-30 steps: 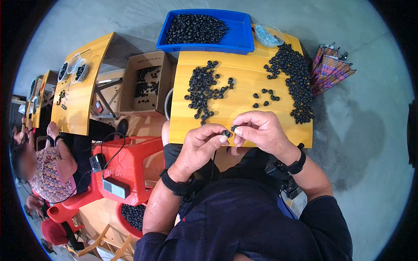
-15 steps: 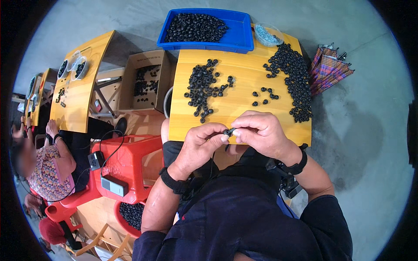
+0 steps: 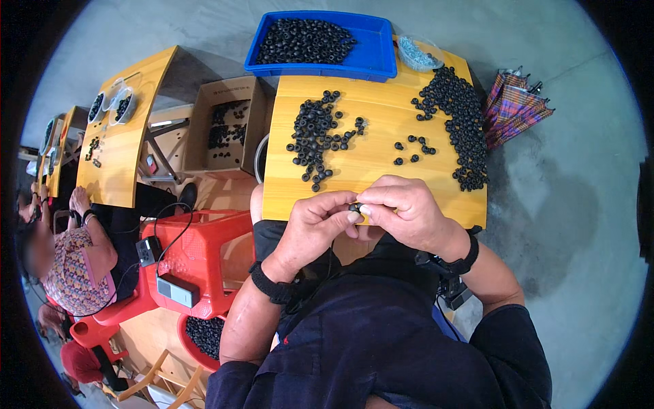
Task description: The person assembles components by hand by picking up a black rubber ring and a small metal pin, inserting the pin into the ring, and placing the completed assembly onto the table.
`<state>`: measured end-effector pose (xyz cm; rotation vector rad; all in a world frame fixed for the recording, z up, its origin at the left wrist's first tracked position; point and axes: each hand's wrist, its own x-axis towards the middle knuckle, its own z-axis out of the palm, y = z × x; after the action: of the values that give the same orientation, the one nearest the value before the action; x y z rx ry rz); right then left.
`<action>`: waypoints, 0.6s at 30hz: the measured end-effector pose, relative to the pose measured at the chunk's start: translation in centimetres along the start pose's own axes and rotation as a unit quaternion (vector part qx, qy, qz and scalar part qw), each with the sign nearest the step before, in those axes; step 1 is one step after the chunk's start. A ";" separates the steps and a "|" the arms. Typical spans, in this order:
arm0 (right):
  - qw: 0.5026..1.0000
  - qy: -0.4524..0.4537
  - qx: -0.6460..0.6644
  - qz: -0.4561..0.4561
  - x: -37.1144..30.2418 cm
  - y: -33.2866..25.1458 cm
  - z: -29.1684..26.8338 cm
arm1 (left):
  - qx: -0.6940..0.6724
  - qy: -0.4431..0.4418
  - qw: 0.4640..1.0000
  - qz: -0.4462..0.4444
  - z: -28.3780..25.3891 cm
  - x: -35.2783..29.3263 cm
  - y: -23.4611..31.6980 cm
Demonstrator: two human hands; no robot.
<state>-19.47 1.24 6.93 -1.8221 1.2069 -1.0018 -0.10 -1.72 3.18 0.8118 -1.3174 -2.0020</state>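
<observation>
Just over the near edge of the yellow wooden table (image 3: 381,102), my two hands meet at a small round black part (image 3: 355,207). My left hand (image 3: 319,219) pinches it between thumb and forefinger. Closed against it from the other side are the thumb and forefinger of my right hand (image 3: 403,208); whether they hold a second small piece is hidden. Ahead of my left hand lies a loose pile of black ring-shaped parts (image 3: 313,136). A larger pile of black parts (image 3: 464,123) runs down the table's right side, and a few black parts (image 3: 415,149) sit between the piles.
A blue tray (image 3: 375,51) of black parts stands at the far edge, beside a clear bowl (image 3: 419,54) of pale blue bits. A folded plaid umbrella (image 3: 514,109) is at the right. Leftward are a cardboard box (image 3: 228,92), a red stool (image 3: 194,252) and a seated person (image 3: 82,266).
My right fingertips have moved slightly left, closer over the black part and my left fingertips. The part shows less now. The piles look the same.
</observation>
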 end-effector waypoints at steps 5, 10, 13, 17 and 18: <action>1.000 -0.003 -0.016 -0.002 0.1 -0.1 0.0 | 0.034 -0.028 0.999 0.009 -0.3 0.1 -0.1; 1.000 -0.013 -0.005 -0.006 0.4 0.1 -0.3 | 0.026 -0.036 0.999 0.003 -0.2 0.3 0.1; 0.998 -0.044 0.032 0.040 0.7 0.2 -0.6 | 0.024 -0.027 0.999 -0.003 -0.2 0.3 0.0; 0.991 -0.072 0.053 0.103 0.9 0.2 -1.0 | 0.009 -0.025 0.999 -0.032 0.0 0.4 0.6; 0.991 -0.072 0.060 0.092 1.0 0.3 -1.0 | 0.009 -0.025 0.999 -0.033 -0.1 0.4 0.5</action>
<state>-20.15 0.09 7.34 -1.6271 1.1778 -0.8079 -0.21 -2.28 3.53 0.8272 -1.3541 -2.0771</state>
